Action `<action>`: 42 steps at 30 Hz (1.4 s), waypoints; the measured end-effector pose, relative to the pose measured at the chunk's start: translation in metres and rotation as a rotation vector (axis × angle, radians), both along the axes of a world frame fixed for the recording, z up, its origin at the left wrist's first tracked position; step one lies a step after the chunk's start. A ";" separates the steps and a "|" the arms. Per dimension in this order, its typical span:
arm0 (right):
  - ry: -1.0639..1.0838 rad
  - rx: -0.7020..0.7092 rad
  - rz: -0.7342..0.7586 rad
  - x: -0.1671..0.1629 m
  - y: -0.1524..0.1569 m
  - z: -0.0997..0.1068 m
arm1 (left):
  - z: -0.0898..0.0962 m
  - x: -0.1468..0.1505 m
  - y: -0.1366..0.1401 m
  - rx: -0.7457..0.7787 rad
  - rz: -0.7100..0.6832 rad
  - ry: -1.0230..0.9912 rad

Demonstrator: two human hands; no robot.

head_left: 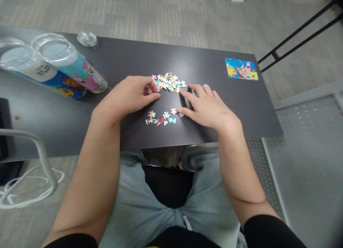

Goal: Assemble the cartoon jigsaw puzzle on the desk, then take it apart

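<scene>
A heap of small jigsaw pieces [168, 81] lies on the dark table. At its left edge is my left hand [136, 92], its fingers curled and the thumb close to the index finger; a few pieces show beneath the fingers, and whether any is gripped is hidden. My right hand [205, 104] rests palm down to the right of the heap with fingers spread. Some pieces show under and just beyond its fingers. Nearer to me, a smaller scatter of loose pieces [158, 121] lies between the hands, with a pale piece [173, 111] by my right thumb.
Two clear-topped printed canisters [92, 76] [44, 71] stand at the left. A round clear lid [87, 39] lies behind them. A colourful cartoon card [241, 69] lies at the far right of the dark table [128, 137]. White cable [34, 178] hangs at lower left.
</scene>
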State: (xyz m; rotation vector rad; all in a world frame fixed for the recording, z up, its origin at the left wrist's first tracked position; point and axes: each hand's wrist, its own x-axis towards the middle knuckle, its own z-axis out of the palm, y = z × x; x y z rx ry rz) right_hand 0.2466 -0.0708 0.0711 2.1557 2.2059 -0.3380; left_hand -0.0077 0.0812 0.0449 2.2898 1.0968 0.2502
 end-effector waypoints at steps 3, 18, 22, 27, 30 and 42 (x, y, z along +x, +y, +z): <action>0.023 0.062 -0.002 0.002 0.005 0.000 | 0.000 -0.001 0.000 -0.003 0.003 0.001; 0.241 0.187 -0.106 0.004 0.039 -0.029 | 0.004 -0.004 -0.001 0.041 0.014 -0.018; 0.315 0.188 -0.091 0.016 0.040 -0.033 | 0.004 -0.006 -0.001 0.035 0.015 -0.008; 0.401 0.206 -0.089 0.023 0.038 -0.031 | 0.006 -0.005 -0.004 0.042 0.019 -0.035; 0.406 0.265 -0.107 0.027 0.036 -0.029 | 0.009 -0.004 -0.006 0.039 0.028 -0.060; 0.277 0.248 0.049 0.047 0.031 -0.037 | 0.009 -0.007 -0.006 0.057 0.043 -0.074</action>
